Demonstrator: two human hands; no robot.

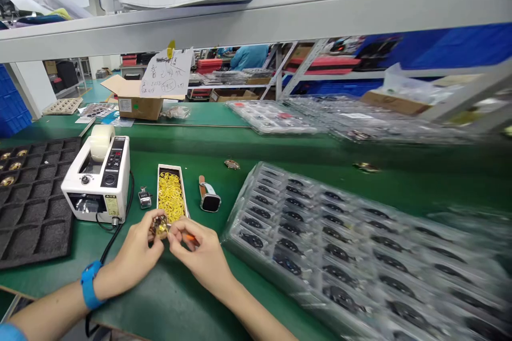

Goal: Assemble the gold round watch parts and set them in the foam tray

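Seemingly metal, roundish piece (160,228) between fingers (146,220)

Head camera, one: worn on the person's head, above the near side of the bench (172,290), looking forward and down, with the ring box (183,187) left of the view's centre. Range: close over the left hand (138,248) and right hand (203,256), at the ring box's near end. Field: wide, from the black tray (24,205) left of the ring box to the clear tray (276,279) right of it.
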